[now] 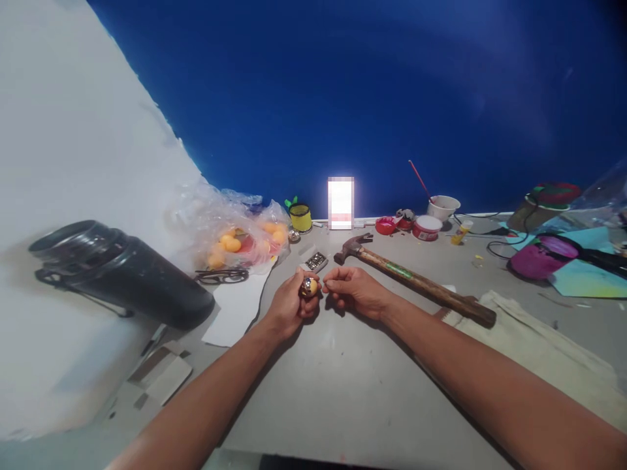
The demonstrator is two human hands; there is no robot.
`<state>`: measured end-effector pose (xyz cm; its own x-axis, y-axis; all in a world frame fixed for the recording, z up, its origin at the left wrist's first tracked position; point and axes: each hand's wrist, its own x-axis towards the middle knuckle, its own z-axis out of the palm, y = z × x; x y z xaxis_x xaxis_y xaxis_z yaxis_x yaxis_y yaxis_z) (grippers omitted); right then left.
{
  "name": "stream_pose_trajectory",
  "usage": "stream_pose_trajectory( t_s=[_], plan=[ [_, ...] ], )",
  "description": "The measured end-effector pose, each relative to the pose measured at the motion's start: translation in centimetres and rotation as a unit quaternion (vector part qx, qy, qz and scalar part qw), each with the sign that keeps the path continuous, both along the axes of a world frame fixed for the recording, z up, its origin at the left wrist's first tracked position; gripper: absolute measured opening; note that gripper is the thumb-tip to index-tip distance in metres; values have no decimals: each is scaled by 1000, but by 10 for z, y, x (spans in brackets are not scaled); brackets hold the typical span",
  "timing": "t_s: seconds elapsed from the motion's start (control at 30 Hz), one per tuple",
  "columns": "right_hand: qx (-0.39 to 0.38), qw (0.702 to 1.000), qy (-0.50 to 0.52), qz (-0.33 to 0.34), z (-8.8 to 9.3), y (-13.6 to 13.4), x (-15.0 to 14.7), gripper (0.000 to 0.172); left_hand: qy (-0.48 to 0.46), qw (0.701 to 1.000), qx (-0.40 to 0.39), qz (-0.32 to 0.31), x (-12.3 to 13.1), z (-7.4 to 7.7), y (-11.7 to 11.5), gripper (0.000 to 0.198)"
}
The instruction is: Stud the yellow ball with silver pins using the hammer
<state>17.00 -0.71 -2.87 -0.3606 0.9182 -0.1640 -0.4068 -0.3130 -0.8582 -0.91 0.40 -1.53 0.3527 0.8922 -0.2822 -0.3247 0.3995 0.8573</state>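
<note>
A small yellow-orange ball, partly covered with shiny silver pieces, is gripped in my left hand. Close to its right side, my right hand has thumb and fingertips pinched together; whatever they may hold is too small to make out. Just beyond my left hand lies a small open box of shiny silver bits. A claw hammer with a worn wooden handle stretches behind and to the right of my right hand.
On the left are a large dark flask, folded glasses, white paper and a plastic bag of orange balls. A yellow mesh cup, white cup and red-white tub stand behind. Pale cloth lies right.
</note>
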Motion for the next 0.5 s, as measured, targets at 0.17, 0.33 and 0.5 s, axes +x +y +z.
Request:
stream_pose_trajectory(
  t_s=[0.17, 0.33, 0.5],
  plan=[
    [3, 1000, 1, -13, -2, 1, 0, 38, 12, 999, 3, -32, -2, 0, 1, 47],
    [15, 1000, -15, -4, -2, 0, -2, 36, 35, 999, 17, -19, -1, 2, 1, 41],
    [14, 999, -18, -28, -2, -1, -3, 37, 26, 1000, 11, 2, 1, 2, 1, 20]
  ],
)
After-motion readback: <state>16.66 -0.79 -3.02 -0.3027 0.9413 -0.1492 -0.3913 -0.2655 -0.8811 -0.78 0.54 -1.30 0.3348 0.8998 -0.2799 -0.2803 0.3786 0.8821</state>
